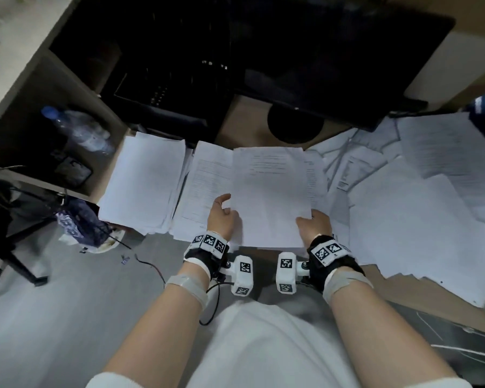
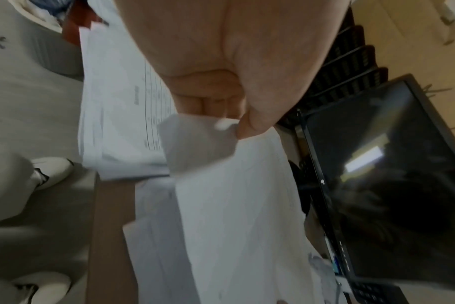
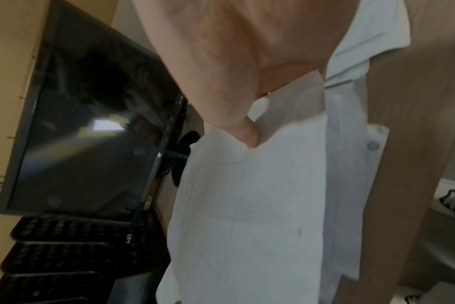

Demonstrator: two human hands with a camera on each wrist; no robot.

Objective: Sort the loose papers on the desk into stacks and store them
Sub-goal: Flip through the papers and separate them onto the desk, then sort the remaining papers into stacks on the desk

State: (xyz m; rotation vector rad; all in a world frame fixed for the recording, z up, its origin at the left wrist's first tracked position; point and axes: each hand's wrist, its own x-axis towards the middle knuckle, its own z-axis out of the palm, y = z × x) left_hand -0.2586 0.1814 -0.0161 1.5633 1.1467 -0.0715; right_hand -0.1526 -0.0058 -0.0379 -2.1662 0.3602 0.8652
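The head camera is looking steeply down from above the person's lap, facing forward across the near edge of the counter [image 1: 403,278] toward its far edge, where the dark monitor [image 1: 333,51] is standing. It is taking in both forearms and the whole spread of paper. The left wrist camera is sitting very close behind the left hand [image 2: 221,61], looking along it over the held sheet [image 2: 234,205] toward the monitor [image 2: 390,185]. The right wrist camera is riding equally close behind the right hand [image 3: 221,61], facing the same far edge. All three views are sharing the sheet [image 3: 247,205] and the monitor [image 3: 91,123]; the black mesh trays [image 3: 60,257] are showing too.
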